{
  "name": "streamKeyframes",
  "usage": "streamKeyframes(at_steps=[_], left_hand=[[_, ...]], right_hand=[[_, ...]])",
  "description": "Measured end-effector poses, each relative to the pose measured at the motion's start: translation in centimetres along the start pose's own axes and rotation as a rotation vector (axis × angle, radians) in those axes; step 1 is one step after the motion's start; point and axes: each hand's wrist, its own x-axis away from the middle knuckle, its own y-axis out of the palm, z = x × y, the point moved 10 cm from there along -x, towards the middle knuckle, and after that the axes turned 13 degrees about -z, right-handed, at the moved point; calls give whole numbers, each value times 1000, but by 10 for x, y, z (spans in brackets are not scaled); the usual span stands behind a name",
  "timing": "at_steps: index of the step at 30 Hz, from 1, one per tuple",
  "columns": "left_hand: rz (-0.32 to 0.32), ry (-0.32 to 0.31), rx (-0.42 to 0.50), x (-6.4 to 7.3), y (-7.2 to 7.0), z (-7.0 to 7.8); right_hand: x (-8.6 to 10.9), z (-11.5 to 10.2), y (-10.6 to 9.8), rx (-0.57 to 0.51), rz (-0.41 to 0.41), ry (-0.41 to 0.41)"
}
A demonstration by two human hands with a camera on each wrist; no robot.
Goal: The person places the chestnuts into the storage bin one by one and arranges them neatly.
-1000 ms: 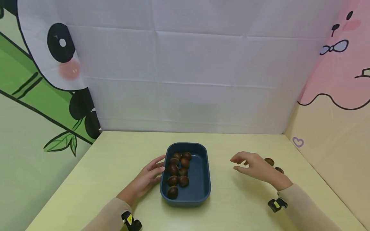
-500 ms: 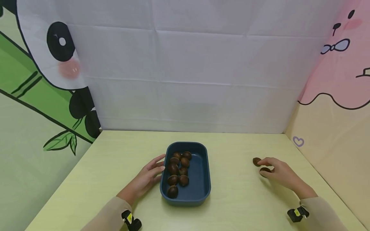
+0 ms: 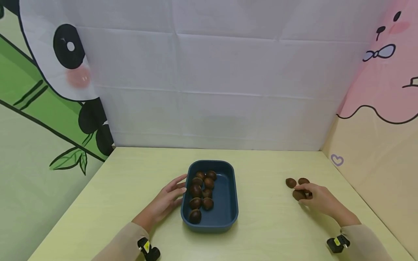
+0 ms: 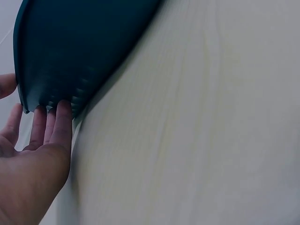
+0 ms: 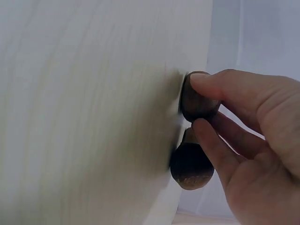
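A blue rectangular box [image 3: 225, 203] stands mid-table, with several brown chestnuts [image 3: 195, 216] gathered along its left side. My left hand [image 3: 164, 201] rests against the box's left wall, fingers fairly straight; the left wrist view shows these fingertips [image 4: 63, 110] at the wall. Over on the right side of the table, my right hand [image 3: 318, 199] pinches a chestnut [image 3: 298, 195] between thumb and fingers. A second chestnut [image 3: 291, 183] lies just beyond the fingertips, and a third chestnut [image 3: 303, 181] sits behind the index finger. Another chestnut [image 5: 191, 168] shows beside the pinched one in the right wrist view.
The pale yellow table [image 3: 258, 217] meets a white cloth backdrop [image 3: 215, 108] at its far edge. Cartoon-printed panels flank it, green on the left [image 3: 39, 195] and pink and beige on the right [image 3: 378, 156]. A small dark device sits on each wrist.
My right hand has moved right and toward the table's right side, down to the loose chestnuts, and its fingers have closed on one. The left hand and box stay put.
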Motion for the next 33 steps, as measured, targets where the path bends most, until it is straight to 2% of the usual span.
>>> streamKeyframes(at_steps=[12,19,27,33], left_hand=[[-4,7,-4,-1,0,-1],[0,8,-3,-1,-1,-1],[2,10,-2,-1,0,-1],[-5,15,-6,-1,0,-1]], right_hand=[[-5,1,2,39,1,-21],[-9,-6,3,-43,-15,-61],[-20,-30,-2,-135,-27,-138],[-32,-52,-2,-109,-51,-171]])
